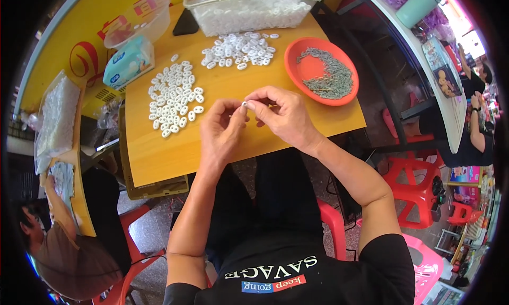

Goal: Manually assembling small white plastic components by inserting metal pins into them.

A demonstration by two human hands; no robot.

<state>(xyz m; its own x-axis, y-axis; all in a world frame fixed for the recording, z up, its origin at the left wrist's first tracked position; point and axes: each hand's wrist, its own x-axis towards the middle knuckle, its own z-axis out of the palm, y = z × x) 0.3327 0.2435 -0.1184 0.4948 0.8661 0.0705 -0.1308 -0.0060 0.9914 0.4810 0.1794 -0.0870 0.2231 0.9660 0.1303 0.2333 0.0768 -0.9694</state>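
Above the near half of the wooden table point(154, 164), my left hand point(220, 133) and my right hand point(289, 117) meet fingertip to fingertip. Between their thumbs and index fingers is a small white plastic piece point(244, 104), mostly covered by the fingers. Left of my hands lies a spread of white oval pieces point(175, 98) with dark holes. Beyond my hands sits a looser heap of similar white pieces point(239, 49). To the right, an orange-red bowl point(309, 67) holds many thin grey metal pins or screws point(334, 78).
A clear bin point(249, 16) full of white pieces stands at the table's far edge, beside a black flat object point(185, 23). A tissue pack point(129, 63) and a clear tub point(139, 29) are far left. Another person point(74, 252) sits at left; red stools point(411, 186) stand at right.
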